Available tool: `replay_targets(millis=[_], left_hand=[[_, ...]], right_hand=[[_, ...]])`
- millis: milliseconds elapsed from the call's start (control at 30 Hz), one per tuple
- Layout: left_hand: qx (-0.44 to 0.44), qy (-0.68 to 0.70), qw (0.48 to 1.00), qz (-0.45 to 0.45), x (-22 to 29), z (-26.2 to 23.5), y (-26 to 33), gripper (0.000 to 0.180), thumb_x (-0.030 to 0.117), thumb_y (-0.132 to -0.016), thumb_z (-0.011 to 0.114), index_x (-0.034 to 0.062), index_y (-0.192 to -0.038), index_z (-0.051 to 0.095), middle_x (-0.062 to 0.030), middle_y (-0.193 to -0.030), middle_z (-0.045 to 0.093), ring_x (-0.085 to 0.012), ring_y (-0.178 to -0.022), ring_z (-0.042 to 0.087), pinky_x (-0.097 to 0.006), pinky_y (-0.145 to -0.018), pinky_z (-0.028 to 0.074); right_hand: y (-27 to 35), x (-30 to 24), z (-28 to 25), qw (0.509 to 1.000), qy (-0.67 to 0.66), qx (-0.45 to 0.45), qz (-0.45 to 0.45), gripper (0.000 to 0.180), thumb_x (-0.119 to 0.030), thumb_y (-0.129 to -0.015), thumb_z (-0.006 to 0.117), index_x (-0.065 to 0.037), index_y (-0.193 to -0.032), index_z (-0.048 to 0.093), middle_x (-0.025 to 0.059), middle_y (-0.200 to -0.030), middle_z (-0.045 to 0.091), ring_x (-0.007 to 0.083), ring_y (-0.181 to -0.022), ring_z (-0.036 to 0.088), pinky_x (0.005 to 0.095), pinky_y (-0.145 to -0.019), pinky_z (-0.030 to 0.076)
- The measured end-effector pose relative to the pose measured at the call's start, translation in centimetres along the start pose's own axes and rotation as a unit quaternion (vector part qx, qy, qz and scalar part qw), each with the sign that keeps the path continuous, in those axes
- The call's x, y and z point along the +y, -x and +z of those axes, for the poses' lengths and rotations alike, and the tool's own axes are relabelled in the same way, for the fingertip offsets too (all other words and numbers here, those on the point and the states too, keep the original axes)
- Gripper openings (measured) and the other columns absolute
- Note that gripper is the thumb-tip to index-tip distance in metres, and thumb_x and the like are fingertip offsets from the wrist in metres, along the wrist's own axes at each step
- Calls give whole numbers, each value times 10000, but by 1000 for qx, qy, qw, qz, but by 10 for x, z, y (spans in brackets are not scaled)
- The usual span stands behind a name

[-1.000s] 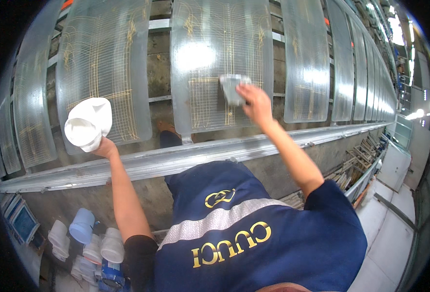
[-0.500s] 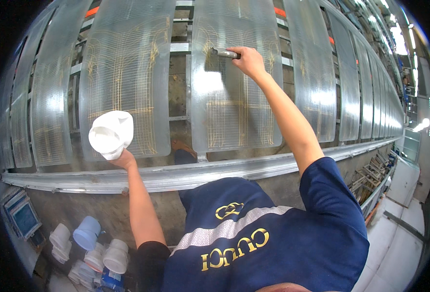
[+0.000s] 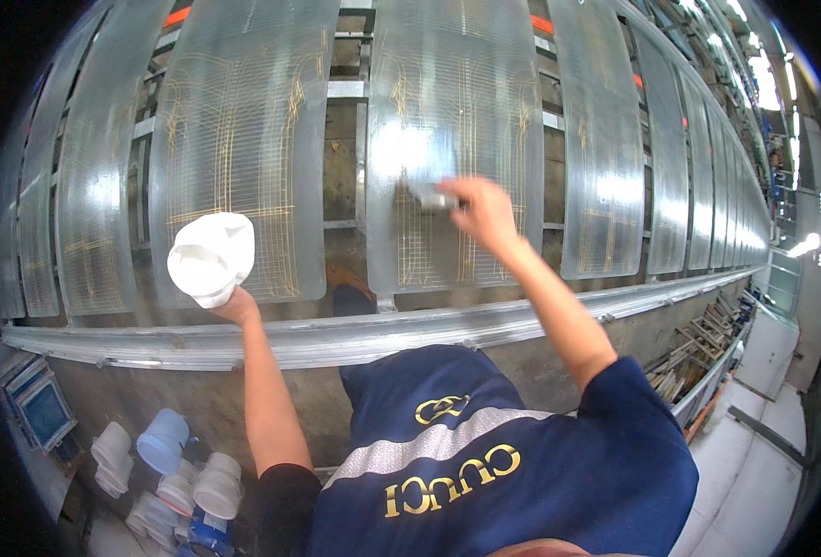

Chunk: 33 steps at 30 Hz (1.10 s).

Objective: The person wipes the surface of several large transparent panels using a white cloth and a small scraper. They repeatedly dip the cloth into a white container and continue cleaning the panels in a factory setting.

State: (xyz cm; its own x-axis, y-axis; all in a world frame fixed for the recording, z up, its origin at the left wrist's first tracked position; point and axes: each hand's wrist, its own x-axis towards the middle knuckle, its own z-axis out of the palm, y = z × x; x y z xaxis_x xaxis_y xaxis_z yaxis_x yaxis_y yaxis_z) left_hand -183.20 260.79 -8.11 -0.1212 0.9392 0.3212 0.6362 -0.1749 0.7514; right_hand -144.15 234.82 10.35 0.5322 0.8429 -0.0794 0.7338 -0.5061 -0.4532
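My left hand [image 3: 236, 306] is closed on a white plastic jug [image 3: 234, 237], held over the near part of a glassy panel [image 3: 303, 209] with fine gold lines. My right hand [image 3: 486, 215] grips a short grey hand tool [image 3: 433, 197], blurred by motion; whether it is a brush or a scraper I cannot tell. The tool is at the surface of another gold-lined panel [image 3: 387, 265], left of its middle. A bright reflection lies just beyond the tool. Most of the left fingers are hidden beneath the jug.
Similar panels [image 3: 605, 186] stretch in a row to both sides on a metal frame. Between them and me runs a metal rail [image 3: 447, 327]. Lower left are a pale blue bucket [image 3: 163, 441], several white containers [image 3: 218, 487] and blue framed screens [image 3: 44, 413]. Loose wooden-looking pieces [image 3: 689, 357] lie at the right.
My right hand has drawn the grey tool toward me, from the far part of the panel to near its middle. The left hand and jug have hardly moved.
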Motion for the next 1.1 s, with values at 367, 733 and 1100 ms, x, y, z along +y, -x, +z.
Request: replay_targets(millis=[367, 733, 1100], left_hand=[[20, 21, 998, 56, 2, 3, -7, 427, 211, -868, 693, -28, -1213, 615, -218, -1254, 636, -421, -1158, 576, -508, -978, 425], [25, -54, 997, 54, -16, 9, 0, 403, 269, -907, 678, -26, -1177, 630, -238, -1240, 633, -421, -1127, 585, -523, -953, 457], [4, -3, 1000, 30, -17, 9, -4, 472, 269, -911, 669, -53, -1244, 579, -268, -1275, 592, -446, -1154, 558, -527, -971, 433]], right_hand=[[-47, 38, 48, 990, 10, 118, -83, 573, 7, -679, 679, -201, -1213, 702, 53, -1251, 677, 278, -1164, 623, 410, -958, 516], [46, 5, 1, 997, -65, -2, -39, 572, -7, -705, 694, -212, -1238, 685, 58, -1300, 653, 278, -1208, 612, 408, -1018, 507], [-50, 94, 37, 982, 92, 156, -52, 612, 25, -686, 687, -203, -1254, 684, 27, -1332, 639, 251, -1220, 601, 371, -1006, 508]])
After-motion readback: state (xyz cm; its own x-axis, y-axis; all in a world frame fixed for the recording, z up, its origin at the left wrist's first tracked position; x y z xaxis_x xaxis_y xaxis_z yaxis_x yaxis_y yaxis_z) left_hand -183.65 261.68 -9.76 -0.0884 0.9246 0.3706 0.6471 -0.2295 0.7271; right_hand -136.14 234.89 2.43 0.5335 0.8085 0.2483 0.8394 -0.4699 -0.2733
